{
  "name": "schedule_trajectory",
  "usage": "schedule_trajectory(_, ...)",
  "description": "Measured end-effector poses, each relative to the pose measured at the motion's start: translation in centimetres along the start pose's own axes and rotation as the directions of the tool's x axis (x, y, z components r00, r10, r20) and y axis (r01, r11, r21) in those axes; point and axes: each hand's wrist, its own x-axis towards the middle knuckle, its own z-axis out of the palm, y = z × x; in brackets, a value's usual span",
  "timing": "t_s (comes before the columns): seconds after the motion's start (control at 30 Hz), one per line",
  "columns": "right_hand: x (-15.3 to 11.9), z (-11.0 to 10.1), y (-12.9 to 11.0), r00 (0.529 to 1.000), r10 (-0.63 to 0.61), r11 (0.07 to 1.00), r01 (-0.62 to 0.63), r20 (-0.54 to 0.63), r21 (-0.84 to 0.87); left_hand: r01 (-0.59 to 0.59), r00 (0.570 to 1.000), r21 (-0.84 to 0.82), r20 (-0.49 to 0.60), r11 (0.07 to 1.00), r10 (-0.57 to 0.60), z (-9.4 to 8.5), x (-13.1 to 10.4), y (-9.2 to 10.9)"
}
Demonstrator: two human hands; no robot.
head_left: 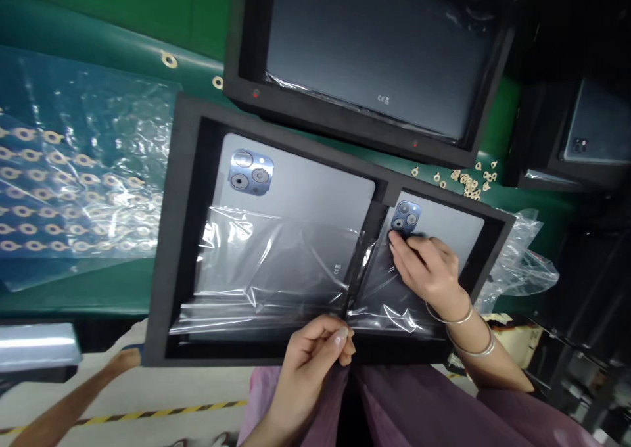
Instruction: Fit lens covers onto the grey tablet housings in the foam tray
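Observation:
A black foam tray (pixel 165 236) lies in front of me with two grey tablets, backs up. The left tablet (pixel 300 184) has a blue camera block (pixel 251 172) in its upper left corner. Clear film (pixel 276 256) lies wrinkled over its lower part. On the right tablet (pixel 448 220), my right hand (pixel 428 266) has its fingers bunched at the lower edge of the camera block (pixel 405 217); whatever the fingertips hold is hidden. My left hand (pixel 320 355) is closed in a pinch at the tray's front edge, beside the film; its contents cannot be made out.
Behind stands another black tray (pixel 325 105) with a film-covered tablet. Small pale rings with tabs (pixel 468 184) lie loose at right; rows of them (pixel 73 197) sit on a clear sheet at left. Crumpled film (pixel 522 263) lies right. Another person's arm (pixel 83 394) reaches in at lower left.

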Motion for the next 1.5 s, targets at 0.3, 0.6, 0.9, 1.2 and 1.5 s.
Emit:
schedule_trajectory(0.3, -0.2, -0.3, 0.0, 0.969, 0.232, 0.953, -0.208, -0.089, 0.219, -0.015, 1.0, -0.016, 0.013, 1.0, 0.015, 0.0, -0.2, 0.1)
schedule_trajectory(0.6, -0.1, 0.6, 0.5, 0.992, 0.107, 0.993, -0.102, -0.074, 0.064, -0.013, 0.999, -0.023, 0.032, 1.0, 0.014, 0.0, -0.1, 0.0)
schedule_trajectory(0.9, -0.5, 0.7, 0.4, 0.974, 0.18, 0.981, -0.167, -0.14, 0.094, -0.011, 1.0, -0.015, 0.014, 1.0, 0.011, 0.0, -0.1, 0.1)
schedule_trajectory(1.2, -0.7, -0.1, 0.0, 0.945, 0.301, 0.935, -0.266, -0.127, 0.233, -0.005, 1.0, -0.002, -0.009, 1.0, 0.005, -0.1, -0.2, 0.8)
schedule_trajectory(1.5, -0.2, -2.5, -2.3, 0.911, 0.411, 0.778, -0.368, 0.031, 0.509, -0.012, 0.999, -0.096, -0.032, 0.995, 0.009, 0.5, -0.3, 1.2)
